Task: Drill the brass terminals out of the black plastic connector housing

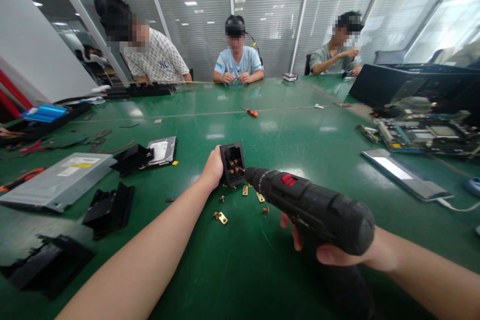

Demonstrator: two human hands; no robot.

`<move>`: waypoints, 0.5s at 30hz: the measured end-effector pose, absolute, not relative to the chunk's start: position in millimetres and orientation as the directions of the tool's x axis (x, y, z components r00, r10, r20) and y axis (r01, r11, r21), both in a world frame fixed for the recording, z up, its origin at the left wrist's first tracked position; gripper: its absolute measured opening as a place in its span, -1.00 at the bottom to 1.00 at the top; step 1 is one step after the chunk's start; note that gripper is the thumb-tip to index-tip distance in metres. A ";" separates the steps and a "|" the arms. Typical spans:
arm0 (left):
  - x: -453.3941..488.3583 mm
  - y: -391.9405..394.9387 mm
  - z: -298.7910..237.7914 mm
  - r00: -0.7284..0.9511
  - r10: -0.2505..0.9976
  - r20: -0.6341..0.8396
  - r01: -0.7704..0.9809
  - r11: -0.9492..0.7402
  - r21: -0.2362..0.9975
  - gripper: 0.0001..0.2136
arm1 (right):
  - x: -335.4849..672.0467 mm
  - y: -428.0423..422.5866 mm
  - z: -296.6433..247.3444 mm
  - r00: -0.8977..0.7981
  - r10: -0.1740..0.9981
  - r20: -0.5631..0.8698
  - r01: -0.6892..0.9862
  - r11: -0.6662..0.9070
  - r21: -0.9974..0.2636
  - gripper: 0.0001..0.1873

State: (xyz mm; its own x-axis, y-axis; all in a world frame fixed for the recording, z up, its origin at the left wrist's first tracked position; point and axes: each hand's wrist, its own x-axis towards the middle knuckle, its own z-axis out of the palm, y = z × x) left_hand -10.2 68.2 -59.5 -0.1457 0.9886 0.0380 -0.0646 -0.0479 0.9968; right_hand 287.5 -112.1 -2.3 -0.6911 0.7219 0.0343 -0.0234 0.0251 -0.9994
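My left hand (214, 167) is closed on the left side of a small black plastic housing (226, 164), whose open face is turned toward me. Brass-coloured parts (236, 165) show inside it. In my right hand (330, 254) is a black cordless drill (315, 200) with a red switch on top, fingers wrapped round its grip. The drill's tip points left into the housing's opening; whether it touches a screw there I cannot make out. Below the housing lie loose brass plates (222, 218) and several small screws (265, 209).
Black plastic housings (108, 210), a metal drive (63, 180) and a hard disk (163, 151) lie at left. An orange screwdriver (252, 112) is farther back. A phone (405, 174) and circuit boards (431, 132) lie at right. Three people sit across the green table (202, 120).
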 end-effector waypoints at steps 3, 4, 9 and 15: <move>-9.9 67.0 -58.1 -0.166 0.985 0.047 -0.047 -0.055 0.997 -0.65 | 284.9 -123.9 10.6 -0.531 0.847 0.034 0.067 0.082 -0.994 0.27; -9.8 67.0 -58.0 -0.170 0.984 0.048 -0.045 -0.056 0.997 -0.66 | 283.2 -128.1 16.1 -0.494 0.869 0.033 0.101 0.095 -0.990 0.26; -9.5 69.2 -58.8 -0.159 0.986 0.054 -0.054 -0.063 0.997 -0.71 | 271.4 -140.5 43.2 -0.460 0.886 -0.052 0.187 0.039 -0.982 0.09; -8.0 70.4 -57.8 -0.158 0.986 0.048 -0.056 -0.058 0.997 -0.70 | 265.7 -138.6 47.0 -0.454 0.882 -0.125 0.161 -0.057 -0.985 -0.36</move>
State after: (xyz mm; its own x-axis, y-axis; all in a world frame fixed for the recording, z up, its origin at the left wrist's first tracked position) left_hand -8.0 70.4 -57.8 -0.1584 0.9862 0.0484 -0.0560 -0.0579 0.9968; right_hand 265.7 -138.6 47.0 -0.4543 0.8820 -0.1253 0.1611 -0.0570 -0.9853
